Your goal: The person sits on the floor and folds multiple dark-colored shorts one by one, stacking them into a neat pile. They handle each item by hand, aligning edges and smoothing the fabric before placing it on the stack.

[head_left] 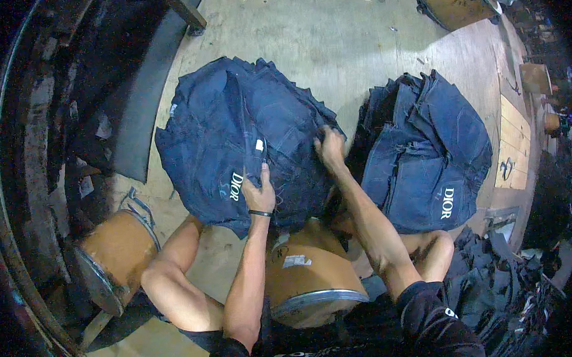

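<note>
A large fanned pile of dark blue denim garment pieces (209, 127) lies in front of me, with white printed lettering on its top piece. My left hand (259, 194) is at the front middle of this pile, its thumb along a raised fold and its other fingers partly hidden, closed on the denim. On the pile's right edge my right hand (330, 148) has its fingers curled around the cloth. To the right sits a second stack of similar denim pieces (421, 158), apart from both hands.
A brown drum (316, 267) with a metal rim lies between my legs. Another brown drum (118, 252) is at the left, and a third brown container (454, 1) stands far right. Dark cloth scraps (492, 284) heap at the lower right. The pale board floor (304, 29) extends beyond the piles.
</note>
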The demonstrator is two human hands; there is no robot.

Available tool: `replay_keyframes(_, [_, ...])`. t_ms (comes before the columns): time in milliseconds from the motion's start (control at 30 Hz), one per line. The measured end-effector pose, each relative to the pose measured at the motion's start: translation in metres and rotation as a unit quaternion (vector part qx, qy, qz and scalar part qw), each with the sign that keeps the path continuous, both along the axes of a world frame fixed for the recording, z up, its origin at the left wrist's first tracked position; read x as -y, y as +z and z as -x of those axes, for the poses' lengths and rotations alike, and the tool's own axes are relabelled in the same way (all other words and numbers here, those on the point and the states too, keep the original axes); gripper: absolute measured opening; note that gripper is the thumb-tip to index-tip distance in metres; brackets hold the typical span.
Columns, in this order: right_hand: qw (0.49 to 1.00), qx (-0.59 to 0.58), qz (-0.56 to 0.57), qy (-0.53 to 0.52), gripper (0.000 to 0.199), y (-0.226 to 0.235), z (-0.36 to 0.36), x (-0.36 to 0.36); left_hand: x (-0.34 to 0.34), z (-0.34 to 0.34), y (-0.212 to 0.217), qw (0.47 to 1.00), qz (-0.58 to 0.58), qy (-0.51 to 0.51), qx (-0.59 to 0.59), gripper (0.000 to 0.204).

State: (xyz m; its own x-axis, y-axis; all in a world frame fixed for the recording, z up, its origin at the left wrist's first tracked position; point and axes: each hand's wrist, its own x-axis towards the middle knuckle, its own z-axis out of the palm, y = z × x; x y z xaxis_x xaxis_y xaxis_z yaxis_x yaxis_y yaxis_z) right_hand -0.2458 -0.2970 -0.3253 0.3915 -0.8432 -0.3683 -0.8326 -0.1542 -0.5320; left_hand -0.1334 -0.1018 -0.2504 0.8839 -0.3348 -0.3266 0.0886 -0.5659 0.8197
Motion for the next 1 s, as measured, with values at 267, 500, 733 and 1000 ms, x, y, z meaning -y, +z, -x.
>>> replay_keyframes(267, [0.986, -0.001, -0.137, -0.095, 0.054, 0.012, -0.008, -0.015, -0.012, 0.025, -0.016, 1.0, 0.011, -0.006, -0.027, 0.064])
replay_keyframes(500, [0.891, 0.216, -0.383, 0.113, 0.054, 0.065, -0.019, -0.033, -0.024, 0.029, -0.066, 0.981, -0.126, -0.115, 0.097, 0.073])
replay_keyframes(733, [0.991, 0.056, -0.119, 0.003, 0.071, -0.011, -0.007, -0.003, -0.031, -0.008, -0.003, 0.979, -0.173, 0.109, 0.014, 0.106])
replay_keyframes(1000, [0.967, -0.016, -0.246, -0.07, 0.086, -0.006, -0.05, -0.044, -0.05, -0.053, 0.051, 0.978, -0.048, 0.049, 0.195, 0.07])
